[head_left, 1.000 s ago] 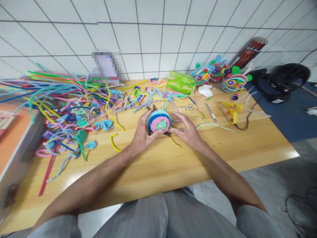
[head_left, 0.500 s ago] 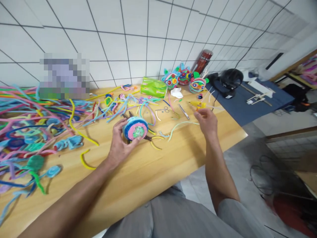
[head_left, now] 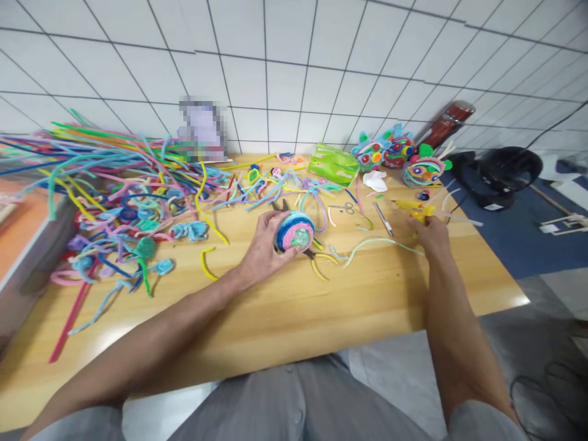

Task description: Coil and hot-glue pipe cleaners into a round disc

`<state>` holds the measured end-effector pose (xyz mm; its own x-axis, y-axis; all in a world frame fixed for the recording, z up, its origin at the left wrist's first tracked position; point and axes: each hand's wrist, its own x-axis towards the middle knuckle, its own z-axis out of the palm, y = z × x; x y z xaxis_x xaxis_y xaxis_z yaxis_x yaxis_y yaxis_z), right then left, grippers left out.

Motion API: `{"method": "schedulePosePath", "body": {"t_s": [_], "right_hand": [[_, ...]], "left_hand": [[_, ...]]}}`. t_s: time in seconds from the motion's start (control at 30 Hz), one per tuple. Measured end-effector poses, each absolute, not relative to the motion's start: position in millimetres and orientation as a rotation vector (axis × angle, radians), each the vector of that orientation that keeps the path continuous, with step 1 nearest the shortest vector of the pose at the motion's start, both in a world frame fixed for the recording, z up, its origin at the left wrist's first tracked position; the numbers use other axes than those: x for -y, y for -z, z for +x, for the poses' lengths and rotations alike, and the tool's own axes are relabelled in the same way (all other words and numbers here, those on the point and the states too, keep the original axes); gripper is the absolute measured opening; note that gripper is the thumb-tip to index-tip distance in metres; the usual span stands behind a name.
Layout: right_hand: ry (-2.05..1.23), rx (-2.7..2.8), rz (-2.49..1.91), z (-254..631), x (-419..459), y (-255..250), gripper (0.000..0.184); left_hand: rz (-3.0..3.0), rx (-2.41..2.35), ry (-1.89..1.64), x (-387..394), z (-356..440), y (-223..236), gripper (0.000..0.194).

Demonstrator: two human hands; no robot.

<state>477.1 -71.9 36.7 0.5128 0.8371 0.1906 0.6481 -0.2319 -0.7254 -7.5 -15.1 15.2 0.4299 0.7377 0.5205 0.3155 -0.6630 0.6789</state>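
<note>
My left hand (head_left: 269, 251) is closed around a round craft piece (head_left: 296, 231) coiled in light blue, dark blue and pink pipe cleaner, with a shiny greenish centre turned up. Behind and under that piece lie pliers (head_left: 318, 260) with yellow handles, partly hidden. My right hand (head_left: 435, 237) has its fingers around the handle of a yellow glue gun (head_left: 416, 209), whose nozzle points left. A craft knife (head_left: 383, 219) lies left of the glue gun. Close by are small scissors (head_left: 349, 208) and a pale green pipe cleaner (head_left: 367, 241).
A heap of coloured pipe cleaners (head_left: 138, 196) spreads over the left of the wooden table (head_left: 257, 318). Along the wall stand a green packet (head_left: 334, 164), several finished animal heads (head_left: 423, 170) and a red flask (head_left: 448, 122). A black object (head_left: 509, 171) rests at the right.
The view has swung left, so the table things sit further right in the picture. My right hand's fingers have closed further around the glue gun's handle. My left hand keeps the round piece.
</note>
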Motion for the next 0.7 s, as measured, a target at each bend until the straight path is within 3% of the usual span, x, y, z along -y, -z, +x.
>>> {"method": "schedulePosePath", "body": {"t_s": [0.37,0.53,0.7], "right_hand": [[-0.695,1.325,-1.494,331,85,-111,0.028],[-0.789,1.565,-1.406,282,100,-104,0.026],[-0.665,1.769,-1.437,279,108,-88,0.022]], "left_hand": [[2.184,-0.858,-1.198,12,1,-5,0.082],[2.213,-0.823,-1.196,14,1,-3,0.08],[2.174,-0.779,-1.234,14,5,3,0.083]]}}
